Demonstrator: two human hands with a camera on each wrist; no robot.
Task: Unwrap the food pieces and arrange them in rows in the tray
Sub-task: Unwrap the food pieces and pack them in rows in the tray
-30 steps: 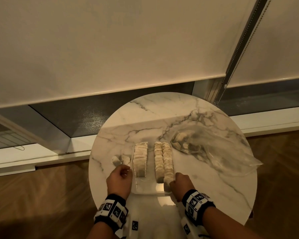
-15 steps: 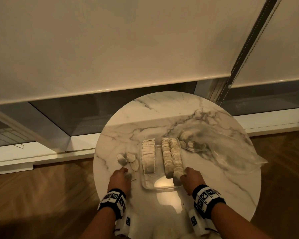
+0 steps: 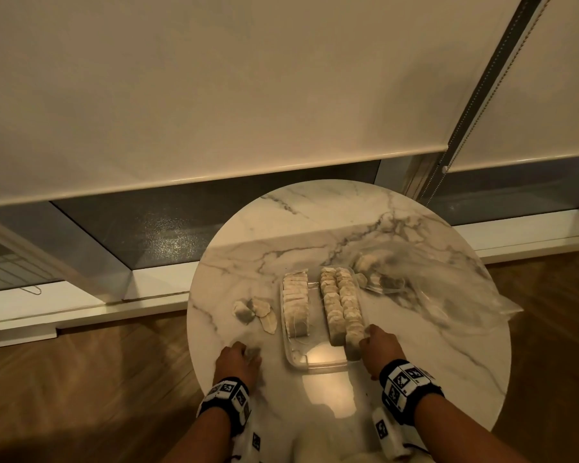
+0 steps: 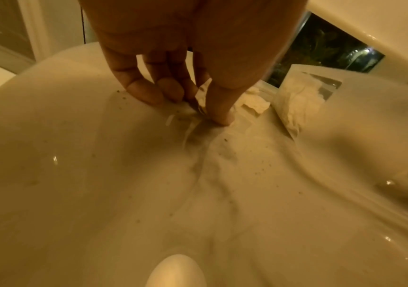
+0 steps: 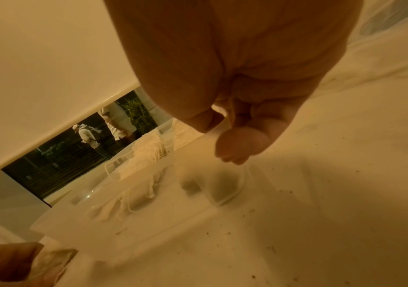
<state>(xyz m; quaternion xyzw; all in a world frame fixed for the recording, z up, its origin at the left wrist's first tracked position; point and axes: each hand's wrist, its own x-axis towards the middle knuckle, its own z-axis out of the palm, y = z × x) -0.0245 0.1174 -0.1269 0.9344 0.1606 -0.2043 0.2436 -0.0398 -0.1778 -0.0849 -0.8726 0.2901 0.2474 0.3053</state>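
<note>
Left hand [image 3: 237,361], fingertips pinching a wrapped piece [image 4: 201,97] against the table [image 3: 331,215] left of the tray [image 3: 318,362], could tear it open, while the curled right hand [image 3: 380,345], at the near-right row [image 3: 350,305], risks toppling pieces.

Tray and pieces on your table
Your tray [image 3: 318,360] sits mid-table [image 3: 315,215]; loose pieces [image 3: 256,310] left of it, bag [image 3: 448,295] toward the right edge.

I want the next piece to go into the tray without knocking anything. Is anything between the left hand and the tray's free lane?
The left hand pinches a wrapper on the round marble table. Only the low wall of the clear plastic tray lies between; the loose pale food pieces sit farther back.
</note>
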